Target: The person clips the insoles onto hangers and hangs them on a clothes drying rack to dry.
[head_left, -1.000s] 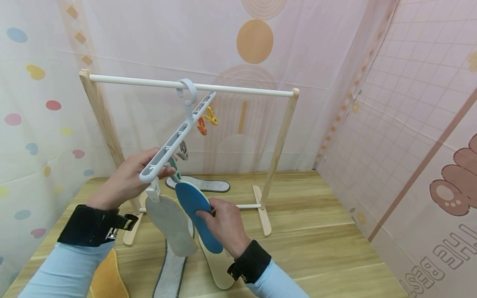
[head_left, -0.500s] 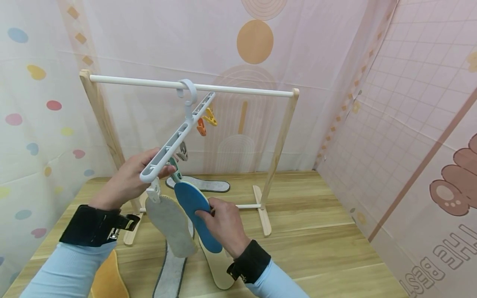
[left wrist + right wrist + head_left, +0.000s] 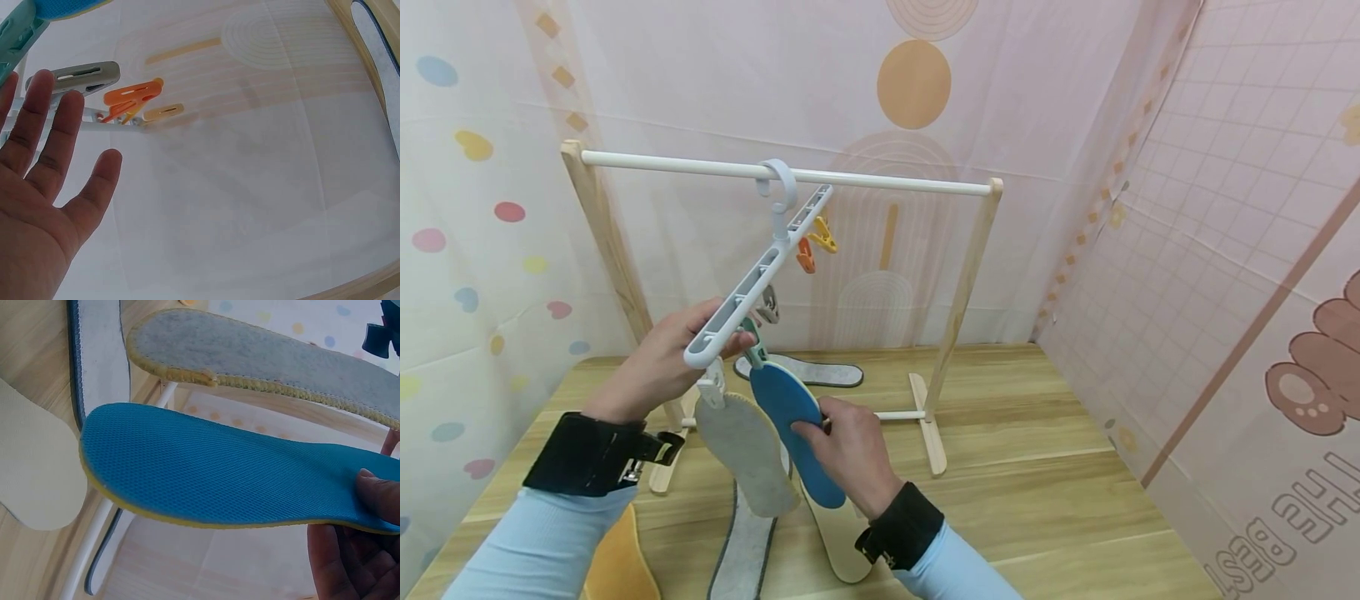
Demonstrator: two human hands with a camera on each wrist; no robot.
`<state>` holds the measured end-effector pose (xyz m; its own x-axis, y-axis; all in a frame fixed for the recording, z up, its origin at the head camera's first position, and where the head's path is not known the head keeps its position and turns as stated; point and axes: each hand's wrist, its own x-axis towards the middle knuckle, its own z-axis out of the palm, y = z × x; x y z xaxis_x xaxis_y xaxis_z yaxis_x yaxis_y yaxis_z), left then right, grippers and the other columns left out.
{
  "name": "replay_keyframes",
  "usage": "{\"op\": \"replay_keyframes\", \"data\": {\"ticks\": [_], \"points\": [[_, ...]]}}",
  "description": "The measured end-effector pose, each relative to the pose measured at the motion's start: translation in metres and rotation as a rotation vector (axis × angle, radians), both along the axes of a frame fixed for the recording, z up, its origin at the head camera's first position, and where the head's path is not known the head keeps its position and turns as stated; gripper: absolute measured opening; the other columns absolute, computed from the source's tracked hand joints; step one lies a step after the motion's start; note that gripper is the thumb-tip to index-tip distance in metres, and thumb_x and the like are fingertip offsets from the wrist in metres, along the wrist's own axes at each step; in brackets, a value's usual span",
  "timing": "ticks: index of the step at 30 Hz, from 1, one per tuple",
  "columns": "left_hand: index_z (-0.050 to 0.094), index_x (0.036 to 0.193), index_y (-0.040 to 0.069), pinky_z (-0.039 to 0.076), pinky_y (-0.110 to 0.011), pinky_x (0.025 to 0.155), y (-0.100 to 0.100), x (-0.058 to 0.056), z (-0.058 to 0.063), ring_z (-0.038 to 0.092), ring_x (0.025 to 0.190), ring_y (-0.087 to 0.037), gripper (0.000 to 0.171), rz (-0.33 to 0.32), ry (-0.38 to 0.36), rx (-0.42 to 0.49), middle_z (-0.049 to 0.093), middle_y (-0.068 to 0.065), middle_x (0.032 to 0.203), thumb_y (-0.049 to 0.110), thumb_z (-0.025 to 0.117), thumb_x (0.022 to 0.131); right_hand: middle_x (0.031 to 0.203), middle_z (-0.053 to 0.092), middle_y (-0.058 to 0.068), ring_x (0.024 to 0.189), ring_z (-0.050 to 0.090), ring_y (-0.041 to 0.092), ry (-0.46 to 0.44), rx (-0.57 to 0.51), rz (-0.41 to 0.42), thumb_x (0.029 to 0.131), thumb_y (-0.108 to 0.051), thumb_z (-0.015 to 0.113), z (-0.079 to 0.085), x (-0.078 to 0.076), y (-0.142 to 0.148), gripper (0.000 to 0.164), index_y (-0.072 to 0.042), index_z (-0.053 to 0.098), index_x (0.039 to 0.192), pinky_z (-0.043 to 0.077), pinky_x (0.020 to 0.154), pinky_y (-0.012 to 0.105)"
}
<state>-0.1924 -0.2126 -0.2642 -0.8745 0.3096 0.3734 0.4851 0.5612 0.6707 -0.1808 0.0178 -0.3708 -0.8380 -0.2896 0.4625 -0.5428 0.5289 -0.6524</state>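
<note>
My right hand point(image 3: 854, 452) pinches a blue insole point(image 3: 788, 410) at its side, thumb on the blue mesh face. In the right wrist view this blue insole point(image 3: 206, 469) shows a yellow edge. Its upper end is at the mouth of a green clothespin point(image 3: 755, 343) on the white clip hanger point(image 3: 741, 304). My left hand point(image 3: 658, 358) is under the near end of the hanger and pinches the green clothespin; the other fingers are spread in the left wrist view. Beside the blue insole, a grey insole point(image 3: 747, 458) hangs from a white clothespin point(image 3: 711, 385).
Grey, orange and yellow clothespins point(image 3: 823, 236) hang farther along. The hanger hooks over the white rod point(image 3: 887, 178) of a wooden rack point(image 3: 962, 300). On the table lie a cream insole point(image 3: 842, 542), an orange insole point(image 3: 621, 558) and dark-edged grey insoles point(image 3: 816, 372).
The blue insole's top has shifted slightly left and up against the green clothespin. Both hands keep their hold and stay almost where they were.
</note>
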Motion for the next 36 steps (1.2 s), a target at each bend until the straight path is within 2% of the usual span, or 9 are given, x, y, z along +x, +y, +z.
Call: {"op": "replay_keyframes", "data": {"ticks": [5,11,18,28,36], "points": [[0.059,0.116,0.009,0.041,-0.043,0.077,0.0003,-0.0001,-0.0003,0.052,0.09,-0.03,0.024,0.006,-0.005,0.002,0.057,-0.012,0.096,0.027,0.06,0.101,0.083,0.074,0.0,0.068,0.066,0.0,0.009,0.002,-0.003,0.09,-0.021,0.075,0.0012,-0.0003,-0.0012,0.011,-0.01,0.072,0.09,0.05,0.058,0.015],[0.059,0.113,0.009,0.041,-0.043,0.076,0.0012,-0.0006,-0.0009,0.05,0.089,-0.029,0.021,-0.001,0.009,0.011,0.054,-0.012,0.094,0.026,0.06,0.101,0.087,0.074,-0.001,0.07,0.066,0.0,0.003,-0.008,0.008,0.09,-0.021,0.075,0.003,-0.0009,-0.0027,0.013,-0.01,0.073,0.097,0.05,0.06,0.016],[0.06,0.118,0.009,0.042,-0.043,0.078,0.0022,-0.0005,-0.0011,0.052,0.091,-0.029,0.024,-0.004,0.011,0.009,0.057,-0.011,0.096,0.026,0.06,0.101,0.09,0.075,-0.001,0.071,0.067,-0.001,0.06,0.005,0.014,0.09,-0.021,0.075,0.0046,-0.0018,-0.0039,0.015,-0.01,0.073,0.101,0.05,0.061,0.014],[0.06,0.117,0.009,0.043,-0.043,0.077,0.0033,-0.0006,-0.0024,0.054,0.091,-0.029,0.024,-0.003,0.0,0.028,0.059,-0.011,0.097,0.025,0.061,0.1,0.093,0.075,-0.001,0.075,0.068,0.0,0.095,0.003,0.018,0.091,-0.022,0.074,0.0077,-0.0027,-0.0057,0.016,-0.011,0.074,0.103,0.05,0.063,0.014],[0.059,0.115,0.009,0.042,-0.042,0.076,0.0032,-0.0002,-0.0027,0.052,0.088,-0.028,0.022,-0.005,-0.001,0.028,0.055,-0.011,0.093,0.025,0.061,0.101,0.093,0.075,-0.001,0.075,0.068,0.001,0.08,0.004,0.024,0.091,-0.022,0.074,0.0098,-0.0019,-0.0067,0.017,-0.011,0.073,0.103,0.051,0.063,0.014]]}}
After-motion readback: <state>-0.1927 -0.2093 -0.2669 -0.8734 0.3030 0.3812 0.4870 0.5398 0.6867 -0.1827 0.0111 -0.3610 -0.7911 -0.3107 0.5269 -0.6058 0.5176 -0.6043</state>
